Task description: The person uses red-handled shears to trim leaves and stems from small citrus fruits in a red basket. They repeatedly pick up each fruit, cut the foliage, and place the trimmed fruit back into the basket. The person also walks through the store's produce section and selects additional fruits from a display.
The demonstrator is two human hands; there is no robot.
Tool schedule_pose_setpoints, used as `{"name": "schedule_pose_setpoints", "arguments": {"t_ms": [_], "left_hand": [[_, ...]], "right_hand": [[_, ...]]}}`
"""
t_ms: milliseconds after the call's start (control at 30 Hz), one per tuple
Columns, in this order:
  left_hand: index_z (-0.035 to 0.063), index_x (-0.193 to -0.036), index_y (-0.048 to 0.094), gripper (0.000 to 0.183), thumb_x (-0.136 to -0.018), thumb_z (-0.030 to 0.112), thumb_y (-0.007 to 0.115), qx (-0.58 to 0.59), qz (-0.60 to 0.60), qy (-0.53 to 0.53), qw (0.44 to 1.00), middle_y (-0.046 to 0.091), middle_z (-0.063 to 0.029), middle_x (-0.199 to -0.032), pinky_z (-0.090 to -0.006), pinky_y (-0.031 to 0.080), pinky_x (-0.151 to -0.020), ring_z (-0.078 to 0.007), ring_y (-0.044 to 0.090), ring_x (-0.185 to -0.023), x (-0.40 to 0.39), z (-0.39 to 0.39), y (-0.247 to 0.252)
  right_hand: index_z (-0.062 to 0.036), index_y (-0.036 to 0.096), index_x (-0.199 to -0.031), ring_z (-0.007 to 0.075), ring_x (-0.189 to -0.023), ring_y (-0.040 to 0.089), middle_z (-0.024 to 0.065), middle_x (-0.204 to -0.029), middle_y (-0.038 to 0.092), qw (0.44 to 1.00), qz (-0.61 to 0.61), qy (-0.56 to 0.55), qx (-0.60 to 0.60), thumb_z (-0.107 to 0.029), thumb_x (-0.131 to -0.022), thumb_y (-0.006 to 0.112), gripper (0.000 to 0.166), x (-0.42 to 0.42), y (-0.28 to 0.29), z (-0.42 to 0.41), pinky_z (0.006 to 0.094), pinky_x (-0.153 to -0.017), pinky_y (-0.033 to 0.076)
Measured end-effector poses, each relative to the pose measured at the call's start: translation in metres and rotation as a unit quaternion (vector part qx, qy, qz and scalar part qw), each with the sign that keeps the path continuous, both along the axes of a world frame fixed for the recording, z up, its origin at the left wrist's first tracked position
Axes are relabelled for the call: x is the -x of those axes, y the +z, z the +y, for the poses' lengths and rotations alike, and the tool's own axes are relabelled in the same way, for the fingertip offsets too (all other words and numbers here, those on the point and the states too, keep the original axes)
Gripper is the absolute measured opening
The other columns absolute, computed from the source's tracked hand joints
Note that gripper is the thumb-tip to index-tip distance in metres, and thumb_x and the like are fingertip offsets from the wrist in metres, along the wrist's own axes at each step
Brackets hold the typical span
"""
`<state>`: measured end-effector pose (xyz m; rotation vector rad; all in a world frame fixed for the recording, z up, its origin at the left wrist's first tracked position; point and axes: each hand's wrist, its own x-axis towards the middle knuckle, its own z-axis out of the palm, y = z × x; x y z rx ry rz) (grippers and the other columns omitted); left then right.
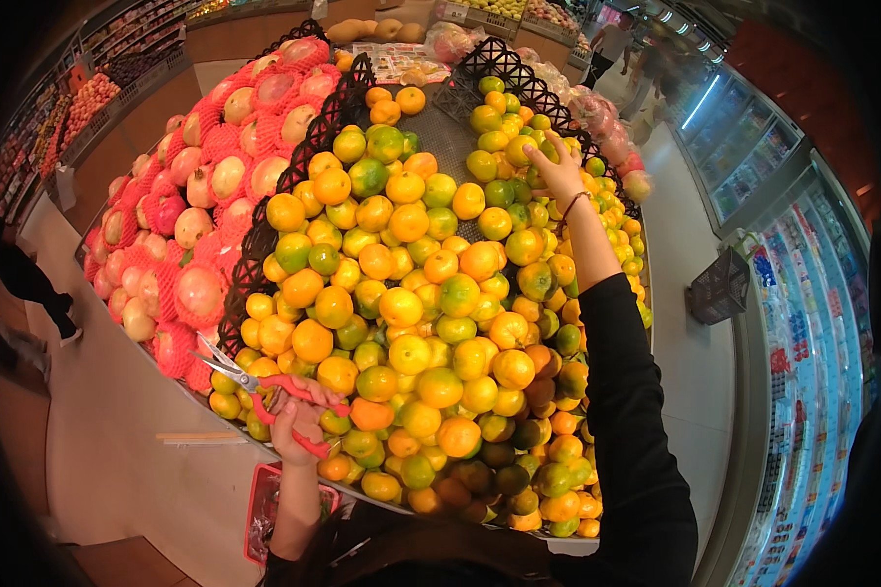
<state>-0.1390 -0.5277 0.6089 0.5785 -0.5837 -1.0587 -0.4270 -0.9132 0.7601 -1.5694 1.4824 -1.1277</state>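
My left hand (297, 422) holds red-handled scissors (253, 385) at the lower left of a sloping heap of mandarins (404, 304). Their metal blades are parted and point up and left, towards the pomegranates. At the heap's upper right, my right hand (558, 172) reaches out with its fingers spread over small green-yellow mandarins (517, 150). The fingertips are at the fruit; whether they press on any is hard to tell. The mandarins range from orange to green, and my right arm hides part of the heap.
Black plastic lattice dividers (294, 176) separate the mandarins from pomegranates (191, 227) in pink foam nets. A red basket (260, 506) sits below my left forearm. A dark shopping basket (719, 286) stands on the floor by the refrigerated shelves (807, 352). People (613, 48) are in the aisle behind.
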Motion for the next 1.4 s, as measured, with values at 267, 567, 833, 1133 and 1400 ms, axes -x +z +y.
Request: {"name": "schedule_pose_setpoints", "arguments": {"t_ms": [267,567,833,1133,1400], "left_hand": [[0.0042,-0.106,0.045,0.028,-0.085,0.023,0.046,-0.011,0.010,-0.018,1.000,0.051,-0.0126,-0.088,-0.0453,0.045,-0.085,-0.0274,0.053,-0.086,-0.002,0.000,0.004],[0.0054,-0.107,0.046,0.026,-0.086,0.021,0.046,0.005,0.010,-0.030,0.999,0.051,-0.0112,-0.090,-0.0446,0.044,-0.086,-0.0264,0.052,-0.087,-0.005,0.001,0.003],[0.0053,-0.106,0.046,0.026,-0.085,0.021,0.046,0.001,0.029,-0.038,0.999,0.051,-0.0113,-0.089,-0.0442,0.044,-0.086,-0.0269,0.052,-0.087,-0.004,-0.002,0.007],[0.0050,-0.106,0.045,0.027,-0.085,0.021,0.046,0.004,0.041,-0.042,0.998,0.051,-0.0112,-0.088,-0.0447,0.043,-0.088,-0.0273,0.052,-0.088,-0.004,-0.001,0.009],[0.0044,-0.105,0.044,0.028,-0.085,0.024,0.044,-0.007,0.023,-0.028,0.999,0.050,-0.0123,-0.088,-0.0451,0.045,-0.085,-0.0276,0.052,-0.086,-0.004,-0.001,0.008]], "right_hand": [[-0.0124,0.042,-0.130,0.0200,-0.110,0.050,0.0082,-0.140,0.028,0.965,-0.247,-0.015,0.092,-0.012,-0.085,0.052,0.047,0.023,-0.009,0.051,0.0387,-0.076,0.055],[-0.0210,0.034,-0.140,0.0370,-0.136,0.022,0.0149,-0.149,0.019,0.805,0.387,0.401,0.203,-0.046,-0.070,0.076,0.086,-0.021,-0.036,0.167,0.0479,-0.108,0.025],[-0.0237,0.049,-0.126,0.0395,-0.118,0.040,0.0191,-0.134,0.033,0.874,0.357,0.232,0.236,-0.042,-0.063,0.078,0.071,-0.045,-0.062,0.165,0.0438,-0.092,0.044],[-0.0201,0.056,-0.114,0.0426,-0.109,0.043,0.0216,-0.126,0.035,0.886,0.376,0.159,0.220,-0.037,-0.062,0.079,0.060,-0.049,-0.059,0.204,0.0438,-0.082,0.048],[-0.0221,0.054,-0.116,0.0441,-0.118,0.036,0.0186,-0.135,0.027,0.912,0.300,0.205,0.191,-0.032,-0.061,0.079,0.061,-0.050,-0.072,0.193,0.0459,-0.095,0.041]]}}
